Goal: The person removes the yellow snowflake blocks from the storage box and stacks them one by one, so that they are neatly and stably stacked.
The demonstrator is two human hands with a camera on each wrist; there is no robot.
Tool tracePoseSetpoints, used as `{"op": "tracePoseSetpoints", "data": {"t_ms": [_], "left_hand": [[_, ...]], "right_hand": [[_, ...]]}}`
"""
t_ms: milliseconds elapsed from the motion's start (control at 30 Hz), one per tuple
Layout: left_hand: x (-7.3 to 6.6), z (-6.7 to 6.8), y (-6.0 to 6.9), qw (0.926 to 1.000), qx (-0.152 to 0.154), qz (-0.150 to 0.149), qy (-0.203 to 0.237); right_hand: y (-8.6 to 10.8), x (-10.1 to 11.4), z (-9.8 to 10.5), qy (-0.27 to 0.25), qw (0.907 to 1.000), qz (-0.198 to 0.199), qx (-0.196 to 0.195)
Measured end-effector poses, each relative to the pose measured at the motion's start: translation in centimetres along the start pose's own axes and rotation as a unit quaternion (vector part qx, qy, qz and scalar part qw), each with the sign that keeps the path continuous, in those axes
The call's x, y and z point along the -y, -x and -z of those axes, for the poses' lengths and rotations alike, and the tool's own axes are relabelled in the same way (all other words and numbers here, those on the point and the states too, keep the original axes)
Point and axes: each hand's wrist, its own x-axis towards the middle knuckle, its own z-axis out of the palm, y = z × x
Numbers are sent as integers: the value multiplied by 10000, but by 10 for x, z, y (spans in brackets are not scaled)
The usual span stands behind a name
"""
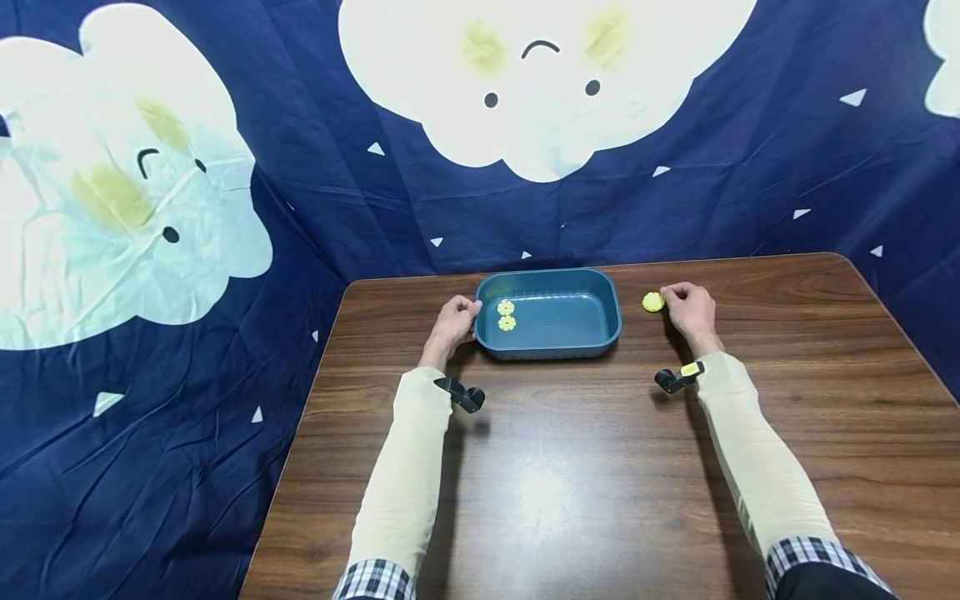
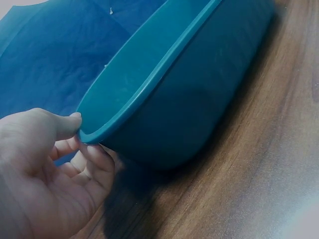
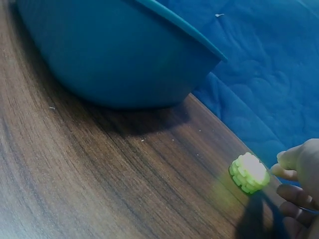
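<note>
A dark teal rectangular plastic basin [image 1: 546,353] stands on the table, two small yellow flower-shaped pieces [image 1: 506,315] lying inside near its left end. My left hand [image 1: 455,319] pinches the rim at that end, thumb on top and fingers curled beneath, as the left wrist view shows. To the right of the basin, a yellow scalloped round piece [image 1: 652,302] rests on the wood. In the right wrist view it looks thick and layered, with toothed edges [image 3: 249,173]. Just right of it is my right hand [image 1: 691,313], fingers loosely bent, a slight gap from the piece.
The brown wood-grain table [image 1: 570,483] ends at a back edge close behind the basin. Beyond it hangs a dark blue cloth [image 1: 480,212] printed with white clouds. Each wrist carries a small black camera [image 1: 461,394].
</note>
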Motion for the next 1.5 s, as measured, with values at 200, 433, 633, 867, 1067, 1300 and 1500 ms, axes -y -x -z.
{"op": "tracePoseSetpoints", "data": {"t_ms": [200, 433, 633, 867, 1067, 1300, 1500], "left_hand": [[0, 0, 1, 10000, 0, -4, -3], [-1, 0, 1, 10000, 12, -12, -12], [-1, 0, 1, 10000, 22, 14, -5], [0, 0, 0, 10000, 19, 0, 7], [-1, 0, 1, 10000, 1, -6, -51], [1, 0, -1, 10000, -15, -25, -8], [1, -1, 1, 9999, -11, -101, 34]], "right_hand": [[1, 2, 2, -80, 9998, 78, -137], [4, 4, 3, -171, 9994, 204, -229], [8, 14, 4, -317, 9979, 474, -305], [14, 30, 2, -485, 9940, 916, -345], [17, 43, -1, -545, 9902, 1238, -347], [22, 59, -10, -641, 9858, 1521, -309], [27, 71, -21, -736, 9833, 1665, -34]]}}
